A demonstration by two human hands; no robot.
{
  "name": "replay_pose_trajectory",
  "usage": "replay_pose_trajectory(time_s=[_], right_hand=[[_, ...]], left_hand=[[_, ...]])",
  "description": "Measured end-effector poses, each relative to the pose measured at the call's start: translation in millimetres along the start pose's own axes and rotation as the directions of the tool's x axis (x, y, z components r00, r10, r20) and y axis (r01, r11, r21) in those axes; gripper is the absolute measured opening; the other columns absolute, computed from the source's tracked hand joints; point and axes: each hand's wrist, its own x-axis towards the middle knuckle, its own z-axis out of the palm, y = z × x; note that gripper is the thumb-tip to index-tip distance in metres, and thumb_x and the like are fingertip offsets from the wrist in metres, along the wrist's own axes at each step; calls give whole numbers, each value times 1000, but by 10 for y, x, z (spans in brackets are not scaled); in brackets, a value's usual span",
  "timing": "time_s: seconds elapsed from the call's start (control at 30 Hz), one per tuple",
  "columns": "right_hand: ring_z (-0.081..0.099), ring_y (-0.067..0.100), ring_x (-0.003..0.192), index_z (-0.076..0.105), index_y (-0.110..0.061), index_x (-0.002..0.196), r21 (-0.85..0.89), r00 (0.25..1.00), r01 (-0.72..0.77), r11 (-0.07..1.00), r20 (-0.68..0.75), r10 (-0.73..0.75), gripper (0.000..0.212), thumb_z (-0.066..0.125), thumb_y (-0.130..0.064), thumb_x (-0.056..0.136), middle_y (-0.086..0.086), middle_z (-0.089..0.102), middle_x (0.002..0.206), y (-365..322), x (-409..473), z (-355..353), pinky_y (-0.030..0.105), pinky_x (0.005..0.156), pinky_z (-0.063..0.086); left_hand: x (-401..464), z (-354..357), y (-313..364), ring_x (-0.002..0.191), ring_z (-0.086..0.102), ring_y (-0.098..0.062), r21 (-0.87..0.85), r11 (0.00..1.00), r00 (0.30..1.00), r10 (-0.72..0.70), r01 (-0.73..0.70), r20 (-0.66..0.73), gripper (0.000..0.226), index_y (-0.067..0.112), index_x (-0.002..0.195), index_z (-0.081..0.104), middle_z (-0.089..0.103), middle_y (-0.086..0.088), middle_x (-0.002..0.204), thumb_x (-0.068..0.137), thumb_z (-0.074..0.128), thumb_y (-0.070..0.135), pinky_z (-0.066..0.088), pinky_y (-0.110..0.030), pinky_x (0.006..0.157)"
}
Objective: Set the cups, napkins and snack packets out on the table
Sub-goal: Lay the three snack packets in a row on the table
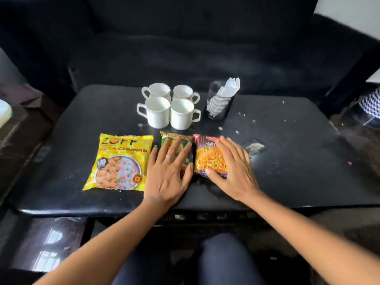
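Behind the low black table (pixel 287 161) stands a dark upholstered sofa (pixel 205 48), and the table top carries scattered pale crumbs and a worn patch on its right half.

Near the front left of the table lies a flat yellow soya chunks packet (pixel 119 161), printed side up, apart from both hands.

Just right of it, the left hand (pixel 166 173) rests palm down with fingers straight and spread on a green snack packet (pixel 177 144). A ring is visible on one finger. The hand covers most of this packet; no finger curls round it.

Behind the packets, four white ceramic cups with handles (pixel 168 105) stand upright in a tight two-by-two group. The left pair's handles point left and the right pair's point right.

Right of the green packet, almost touching it, lies a red and orange mixture packet (pixel 207 157). The right hand (pixel 232 169) lies flat on its right portion, fingers extended and thumb at the near edge, gripping nothing.

Right of the cups stands a black mesh cylindrical holder (pixel 220 103) containing white paper napkins (pixel 230 87), which project above its rim.
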Motion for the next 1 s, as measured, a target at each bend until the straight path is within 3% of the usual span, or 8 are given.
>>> replay_pose_trajectory(time_s=[0.2, 0.37, 0.5, 0.67, 0.8, 1.0], right_hand=[[20, 16, 144, 31, -14, 146, 26, 999, 39, 999, 19, -40, 79, 43, -57, 82, 1, 28, 155, 40, 196, 79, 40, 117, 18], [18, 19, 145, 30, -6, 146, 16, 996, 84, 996, -8, -84, 75, 46, -49, 86, 6, 27, 155, 65, 177, 144, 38, 118, 16], [26, 23, 142, 36, -5, 142, 22, 994, 101, 995, 27, -101, 75, 48, -50, 84, 9, 35, 150, 64, 166, 106, 41, 114, 23], [34, 24, 136, 39, -7, 134, 83, 995, 94, 992, 28, -97, 73, 53, -51, 78, 11, 46, 141, 57, 168, 52, 44, 106, 30], [34, 27, 136, 37, -5, 134, 81, 993, 98, 992, 56, -102, 75, 53, -52, 78, 12, 41, 143, 62, 210, 59, 49, 104, 33], [33, 31, 136, 37, -3, 134, 60, 993, 91, 994, 65, -95, 75, 52, -52, 79, 15, 36, 144, 70, 230, 74, 52, 104, 35]], left_hand=[[27, 43, -18, 145, 23, -25, -34, 999, 1000, -25, 26, 9, 59, 30, 147, 33, 29, 1, 156, 93, 29, 51, 21, -44, 116], [-5, 141, -31, 147, 16, -26, -78, 996, 999, 37, -39, -29, 64, 26, 149, 28, 21, -1, 158, 92, 37, 53, 21, -46, 116], [-4, 160, -37, 147, 13, -28, -61, 996, 998, 62, -64, -33, 65, 26, 149, 27, 20, -3, 157, 91, 39, 53, 20, -47, 116], [12, 125, -7, 142, 21, -32, -79, 995, 998, 52, -54, -33, 59, 27, 142, 36, 26, -5, 152, 89, 42, 54, 27, -50, 111], [49, 112, -4, 139, 25, -34, -96, 995, 1000, 21, -22, -17, 57, 27, 137, 41, 31, -6, 148, 87, 46, 53, 35, -55, 104], [80, 91, 34, 135, 29, -34, -82, 997, 999, -15, 17, 32, 56, 26, 135, 43, 33, -5, 145, 86, 44, 54, 35, -57, 103]])
